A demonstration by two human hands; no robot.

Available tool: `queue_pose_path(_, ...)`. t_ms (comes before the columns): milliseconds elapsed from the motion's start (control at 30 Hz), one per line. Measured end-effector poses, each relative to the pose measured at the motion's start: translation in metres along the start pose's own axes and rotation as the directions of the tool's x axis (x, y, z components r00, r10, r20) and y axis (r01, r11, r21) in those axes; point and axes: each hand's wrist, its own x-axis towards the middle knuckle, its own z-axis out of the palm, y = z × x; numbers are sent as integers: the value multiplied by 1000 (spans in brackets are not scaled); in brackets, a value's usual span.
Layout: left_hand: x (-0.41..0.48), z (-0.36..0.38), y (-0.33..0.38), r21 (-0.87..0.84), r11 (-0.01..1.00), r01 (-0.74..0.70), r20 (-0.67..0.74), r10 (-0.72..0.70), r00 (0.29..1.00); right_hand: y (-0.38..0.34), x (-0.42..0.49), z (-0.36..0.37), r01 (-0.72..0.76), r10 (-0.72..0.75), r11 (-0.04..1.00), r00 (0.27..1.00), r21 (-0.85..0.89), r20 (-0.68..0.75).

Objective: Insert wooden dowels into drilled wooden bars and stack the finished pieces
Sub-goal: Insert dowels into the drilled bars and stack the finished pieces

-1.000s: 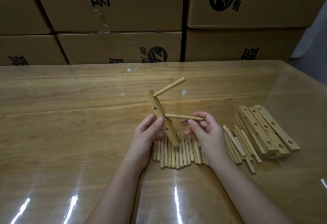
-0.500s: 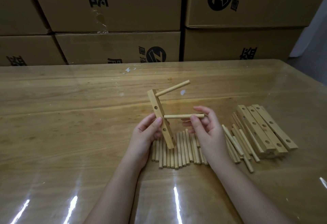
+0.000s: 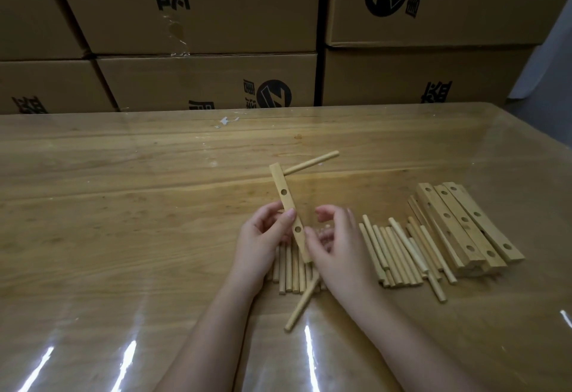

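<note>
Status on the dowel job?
Done: one dowel seated at the top end of the bar. In hand: left hand grips that bar, two holes visibly empty; right hand hovers beside it. Left: loose dowels, the pile of empty drilled bars; no finished stack visible.

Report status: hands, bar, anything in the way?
Left hand grips the drilled bar, one dowel seated at top, two holes showing empty. Right hand curled beside it, grip unclear. A slanting dowel sticks out below it.
</note>
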Motion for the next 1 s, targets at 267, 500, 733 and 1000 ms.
queue_pose_path(267,3,-6,0,-32,999,26,-42,-27,999,-16,0,-27,344,-264,931,869,-126,419)
queue_pose_path(500,3,-6,0,-74,997,38,-22,-40,999,-26,-29,-75,381,103,878,440,-290,892)
queue_pose_path(733,1,-5,3,-84,995,53,-11,-54,998,-4,-42,-82,363,-21,892,629,-270,777)
queue_pose_path(1000,0,-5,4,-74,997,31,48,-28,998,-5,-2,-58,-1,-24,992,982,129,190)
